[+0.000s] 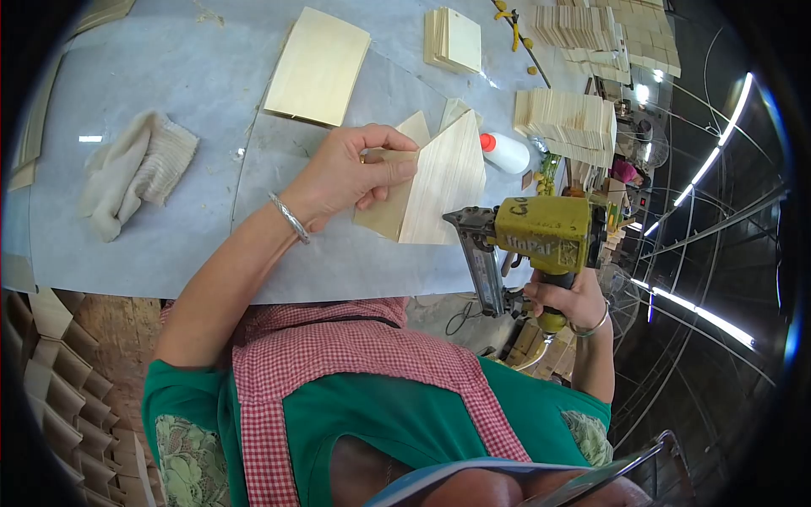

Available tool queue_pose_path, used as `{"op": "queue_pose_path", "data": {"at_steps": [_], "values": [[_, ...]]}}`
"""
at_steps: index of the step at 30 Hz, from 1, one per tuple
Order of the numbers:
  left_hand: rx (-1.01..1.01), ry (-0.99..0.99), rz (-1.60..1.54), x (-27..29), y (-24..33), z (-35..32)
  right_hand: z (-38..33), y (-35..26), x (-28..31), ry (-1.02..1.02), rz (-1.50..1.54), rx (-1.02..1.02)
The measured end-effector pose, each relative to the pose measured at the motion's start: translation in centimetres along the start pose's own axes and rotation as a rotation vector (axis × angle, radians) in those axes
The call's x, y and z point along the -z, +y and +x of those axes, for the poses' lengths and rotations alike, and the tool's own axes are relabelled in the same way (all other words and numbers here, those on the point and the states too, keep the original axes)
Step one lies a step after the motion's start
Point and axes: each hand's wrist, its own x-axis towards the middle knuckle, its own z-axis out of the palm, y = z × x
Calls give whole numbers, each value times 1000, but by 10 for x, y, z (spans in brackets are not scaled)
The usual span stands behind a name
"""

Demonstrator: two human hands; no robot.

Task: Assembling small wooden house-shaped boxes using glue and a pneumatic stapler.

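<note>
My left hand (351, 173) presses down on thin pale wooden panels (443, 182) that are set together at an angle on the grey table (194, 245). Its fingers lie over the panels' left part. My right hand (564, 300) grips the handle of a yellow nail gun (541, 232). The gun's dark nose (463, 221) sits at the lower right edge of the panels, touching or nearly touching them. I wear a bracelet on each wrist.
A white cloth (135, 173) lies at the table's left. Farther back are a flat wooden sheet (317, 68), a small panel stack (454, 38) and larger stacks (566, 122). A white glue bottle with a red cap (507, 152) lies by the panels. Folded wooden pieces (51, 380) pile up at lower left.
</note>
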Motion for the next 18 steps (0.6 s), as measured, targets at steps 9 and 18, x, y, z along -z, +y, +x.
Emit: {"op": "queue_pose_path", "data": {"at_steps": [9,18], "values": [[-20,-14,-39,1,-5,4,-4,-5,-2,-1,-99,-24],[-180,-24,233,0,-2,-1,-7,-6,-5,29,-97,-7]]}}
